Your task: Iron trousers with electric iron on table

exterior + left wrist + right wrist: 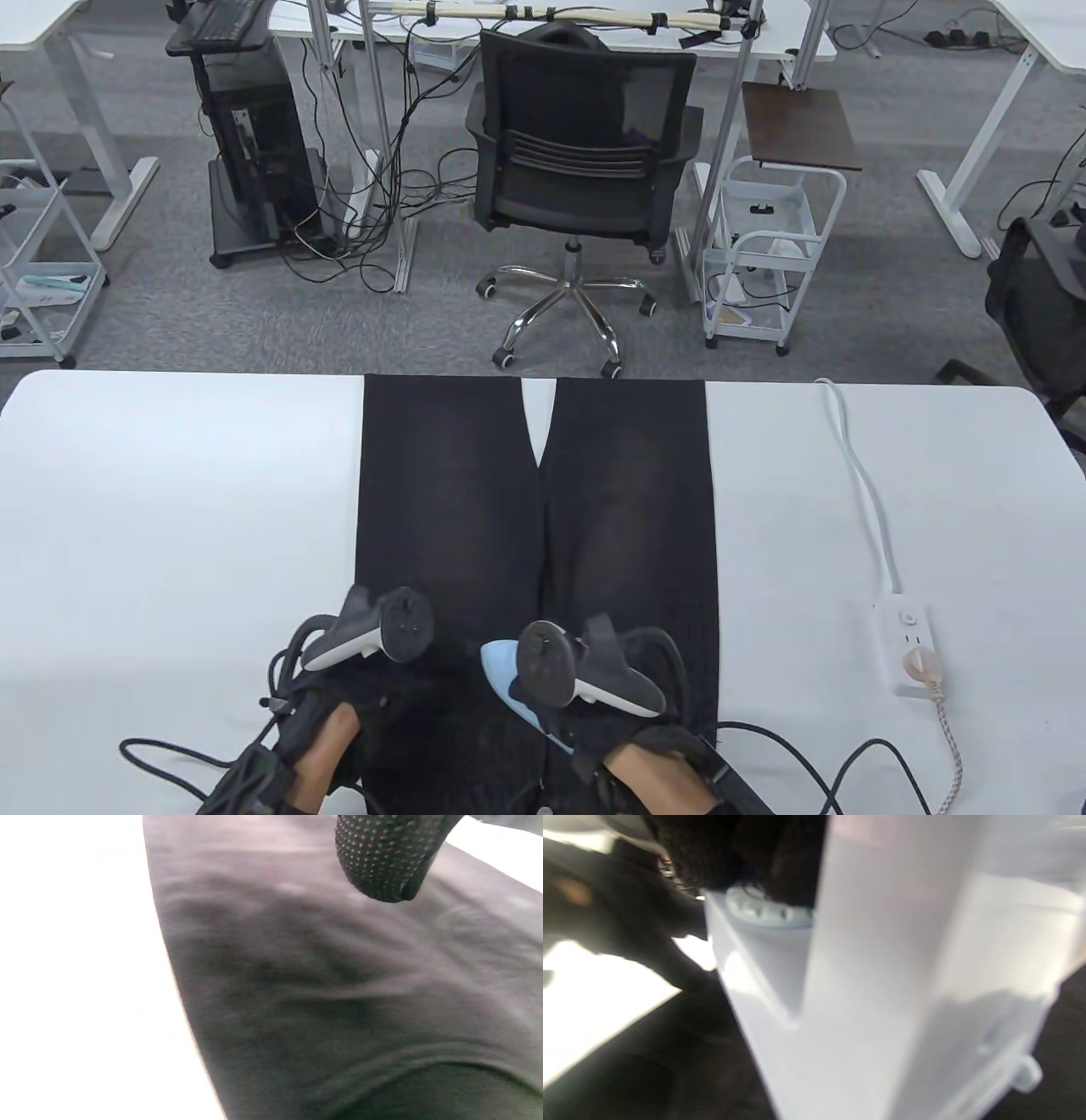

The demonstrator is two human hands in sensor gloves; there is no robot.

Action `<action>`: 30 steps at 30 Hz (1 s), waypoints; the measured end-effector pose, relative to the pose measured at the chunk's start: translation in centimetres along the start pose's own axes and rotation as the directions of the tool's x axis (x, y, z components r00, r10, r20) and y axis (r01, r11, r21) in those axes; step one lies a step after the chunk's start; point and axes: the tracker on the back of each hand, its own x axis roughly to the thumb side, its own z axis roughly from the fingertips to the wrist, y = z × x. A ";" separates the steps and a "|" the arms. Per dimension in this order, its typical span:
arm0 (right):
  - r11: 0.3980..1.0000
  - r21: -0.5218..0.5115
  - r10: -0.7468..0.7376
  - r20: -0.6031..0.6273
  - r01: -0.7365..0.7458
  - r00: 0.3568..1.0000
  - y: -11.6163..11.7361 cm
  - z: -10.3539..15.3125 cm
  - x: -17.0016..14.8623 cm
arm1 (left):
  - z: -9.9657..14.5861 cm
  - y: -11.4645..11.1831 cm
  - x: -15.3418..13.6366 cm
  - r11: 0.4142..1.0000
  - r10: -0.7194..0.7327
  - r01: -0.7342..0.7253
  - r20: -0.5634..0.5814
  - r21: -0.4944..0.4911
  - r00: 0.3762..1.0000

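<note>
An office floor with a mesh chair (581, 144), wire carts and cabled desks is being shown beyond a white table (170, 509), on which black trousers (475, 509) are being kept spread flat, legs running away from the hands and the waist end lying nearest the person.

The left hand (373, 679), largely covered by its tracker in the table view, is being rested on the trouser leg just left of the iron. In the left wrist view one dotted fingertip (386, 861) is being seen hanging just above the dark cloth, whose left edge is being met by the bare table; whether the fingers are spread or curled cannot be told.

Just right of that hand, the pale blue iron (509, 679) is being held on the trousers near the waist, its pointed nose directed away and slightly leftward. The right hand (594, 696) is being kept over it, hidden under its tracker; in the blurred right wrist view the iron's light body (882, 984) is filling the frame, with dark gloved fingers (793, 853) being wrapped at its top beside a ribbed dial (763, 910).

Well to the right of both hands, a white power strip (908, 645) is being left on the table, its cord trailing away.
</note>
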 end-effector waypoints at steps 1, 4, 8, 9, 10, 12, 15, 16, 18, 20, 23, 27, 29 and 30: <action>1.000 0.009 0.004 0.040 -0.004 0.999 0.1 -0.7 1.5 | -0.6 -0.6 -1.2 0.999 0.024 -0.025 -0.028 -0.032 0.999; 0.998 0.060 0.009 0.082 -0.014 0.997 1.8 -3.4 4.1 | -1.8 -2.4 -3.2 0.992 0.049 -0.057 -0.078 -0.109 0.996; 0.984 0.160 0.065 0.085 -0.078 0.994 5.9 -7.3 5.4 | -1.6 -3.2 -4.2 0.986 0.117 -0.125 -0.073 -0.113 0.990; 0.981 0.173 0.076 0.086 -0.090 0.993 6.4 -7.7 5.5 | -1.6 -3.3 -4.4 0.986 0.112 -0.120 -0.074 -0.120 0.991; 0.972 0.200 0.106 0.086 -0.121 0.991 7.5 -8.5 5.5 | -1.5 -3.4 -4.5 0.984 0.126 -0.133 -0.065 -0.119 0.990; 0.974 0.179 0.122 0.094 -0.137 0.988 7.7 -9.0 5.5 | -1.6 -3.6 -4.5 0.977 0.162 -0.169 -0.062 -0.132 0.985; 0.971 0.164 0.167 0.058 -0.174 0.984 7.6 -10.9 5.6 | -1.7 -3.6 -4.5 0.978 0.154 -0.161 -0.059 -0.132 0.986; 0.971 0.155 0.177 0.049 -0.183 0.983 7.4 -11.7 5.5 | -1.7 -3.6 -4.4 0.979 0.149 -0.155 -0.059 -0.132 0.987; 0.970 0.119 0.212 0.027 -0.214 0.977 7.0 -13.7 5.4 | -1.7 -3.6 -4.5 0.979 0.147 -0.154 -0.060 -0.133 0.987; 0.972 0.135 0.198 -0.015 -0.194 0.980 6.6 -15.6 4.9 | -1.7 -3.6 -4.4 0.979 0.150 -0.157 -0.062 -0.133 0.987; 0.976 0.189 0.135 -0.129 -0.110 0.982 5.7 -20.1 3.0 | -1.7 -3.6 -4.4 0.979 0.147 -0.155 -0.064 -0.134 0.987; 0.982 0.153 0.143 -0.236 -0.109 0.961 5.0 -24.1 1.2 | -1.8 -3.5 -4.4 0.979 0.150 -0.158 -0.063 -0.132 0.987; 0.986 0.141 0.125 -0.304 -0.085 0.945 4.7 -25.5 0.2 | -1.9 -3.5 -4.5 0.978 0.154 -0.161 -0.060 -0.133 0.986; 0.990 0.131 0.098 -0.342 -0.056 0.935 4.6 -26.2 -0.5 | -1.9 -3.5 -4.5 0.978 0.156 -0.163 -0.061 -0.133 0.986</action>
